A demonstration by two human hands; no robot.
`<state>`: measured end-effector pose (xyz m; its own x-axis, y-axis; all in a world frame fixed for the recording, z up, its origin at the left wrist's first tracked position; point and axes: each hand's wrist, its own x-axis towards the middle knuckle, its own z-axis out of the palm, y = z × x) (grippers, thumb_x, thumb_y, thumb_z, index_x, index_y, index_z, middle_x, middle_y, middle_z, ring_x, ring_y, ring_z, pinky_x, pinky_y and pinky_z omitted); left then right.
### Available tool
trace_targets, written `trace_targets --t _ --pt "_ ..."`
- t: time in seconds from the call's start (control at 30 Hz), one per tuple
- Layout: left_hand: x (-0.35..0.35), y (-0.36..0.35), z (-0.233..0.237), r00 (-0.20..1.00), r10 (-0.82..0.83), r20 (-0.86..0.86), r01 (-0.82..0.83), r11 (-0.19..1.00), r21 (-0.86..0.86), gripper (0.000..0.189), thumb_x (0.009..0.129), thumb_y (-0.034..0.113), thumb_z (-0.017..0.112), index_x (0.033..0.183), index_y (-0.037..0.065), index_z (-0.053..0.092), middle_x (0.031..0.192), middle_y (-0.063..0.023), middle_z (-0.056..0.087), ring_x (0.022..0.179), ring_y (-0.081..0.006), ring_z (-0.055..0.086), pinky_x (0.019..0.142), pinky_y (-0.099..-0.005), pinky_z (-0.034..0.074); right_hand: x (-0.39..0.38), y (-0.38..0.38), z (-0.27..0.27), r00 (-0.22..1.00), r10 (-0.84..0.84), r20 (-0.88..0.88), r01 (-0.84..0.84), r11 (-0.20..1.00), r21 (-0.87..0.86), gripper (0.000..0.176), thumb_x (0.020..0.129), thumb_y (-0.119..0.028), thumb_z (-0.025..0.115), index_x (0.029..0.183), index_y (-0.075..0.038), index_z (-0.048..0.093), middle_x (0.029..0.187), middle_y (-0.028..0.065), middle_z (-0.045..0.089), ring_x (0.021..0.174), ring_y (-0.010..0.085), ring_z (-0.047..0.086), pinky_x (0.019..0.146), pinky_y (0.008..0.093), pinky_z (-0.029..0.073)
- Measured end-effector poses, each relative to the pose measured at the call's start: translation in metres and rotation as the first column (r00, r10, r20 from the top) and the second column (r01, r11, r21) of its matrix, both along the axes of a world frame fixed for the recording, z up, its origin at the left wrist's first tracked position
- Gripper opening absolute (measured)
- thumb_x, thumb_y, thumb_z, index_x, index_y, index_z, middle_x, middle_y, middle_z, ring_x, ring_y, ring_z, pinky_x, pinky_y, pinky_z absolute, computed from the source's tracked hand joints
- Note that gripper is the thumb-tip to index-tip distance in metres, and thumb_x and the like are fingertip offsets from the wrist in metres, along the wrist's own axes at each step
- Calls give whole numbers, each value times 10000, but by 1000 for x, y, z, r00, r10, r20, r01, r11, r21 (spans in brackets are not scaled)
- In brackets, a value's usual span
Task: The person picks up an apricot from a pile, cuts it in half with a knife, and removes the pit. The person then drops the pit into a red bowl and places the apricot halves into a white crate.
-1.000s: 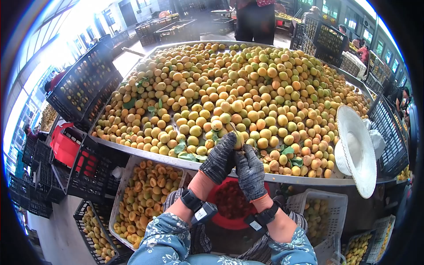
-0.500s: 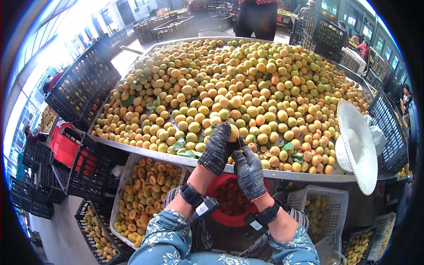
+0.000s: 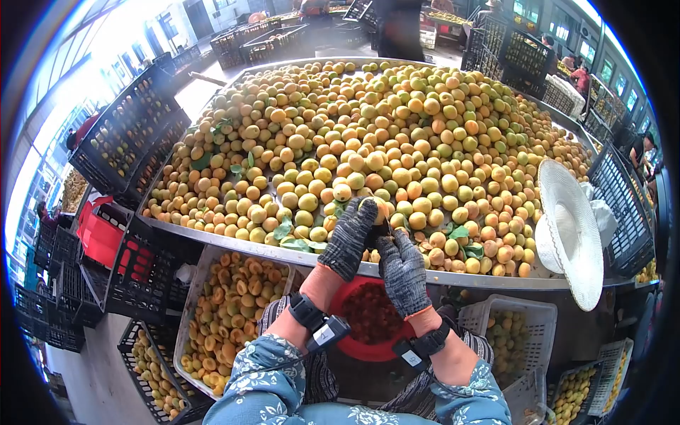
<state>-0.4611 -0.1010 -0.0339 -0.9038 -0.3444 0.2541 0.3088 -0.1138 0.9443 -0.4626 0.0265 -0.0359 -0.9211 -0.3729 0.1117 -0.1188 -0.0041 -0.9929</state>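
A broad heap of yellow-orange apricots (image 3: 425, 142) lies on a metal-rimmed table (image 3: 234, 244). At its near edge my left hand (image 3: 348, 241), in a dark grey knitted glove, grips one apricot (image 3: 380, 210) with curled fingers. My right hand (image 3: 402, 273), gloved alike, is closed just beside that apricot; what its fingers hold is too small and shadowed to name. Directly under both hands stands a red basin (image 3: 354, 347) with dark reddish pieces in it. Left of the basin, a white crate (image 3: 185, 329) holds many split apricots.
A white straw hat (image 3: 575, 234) rests at the table's right edge. Black crates (image 3: 120, 142) stand on the left, near a red container (image 3: 106, 230). A white crate (image 3: 542, 333) with apricots sits low at the right. People and stacked crates show behind the table.
Both hands stay together at the apricot, with the right hand's fingers slightly shifted. The person behind the table has moved left, and the whole view has shifted slightly.
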Motion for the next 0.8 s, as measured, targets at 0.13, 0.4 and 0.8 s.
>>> trace_targets --t 0.13,0.4,0.8 --pt "12 9 21 983 -49 179 51 999 -10 308 931 293 527 1096 34 562 1005 -34 575 885 -125 555 773 -268 479 -10 4 -1 998 21 58 -18 999 -46 189 932 -137 524 1064 -16 587 701 -37 533 537 17 427 453 177 342" --pt "10 6 22 986 -66 156 43 988 147 394 895 309 589 1171 37 522 1001 -29 582 890 -119 568 771 -261 484 1 9 21 993 89 78 -82 993 -87 215 923 -133 523 1084 -3 583 744 -11 569 622 57 490 516 198 399" --pt "11 1 25 958 -178 226 11 808 588 391 897 453 545 1087 111 536 905 -28 578 779 -137 596 654 -270 520 3 3 14 919 106 -380 106 861 497 374 879 -192 571 1206 -13 542 826 170 651 782 285 641 713 363 492"
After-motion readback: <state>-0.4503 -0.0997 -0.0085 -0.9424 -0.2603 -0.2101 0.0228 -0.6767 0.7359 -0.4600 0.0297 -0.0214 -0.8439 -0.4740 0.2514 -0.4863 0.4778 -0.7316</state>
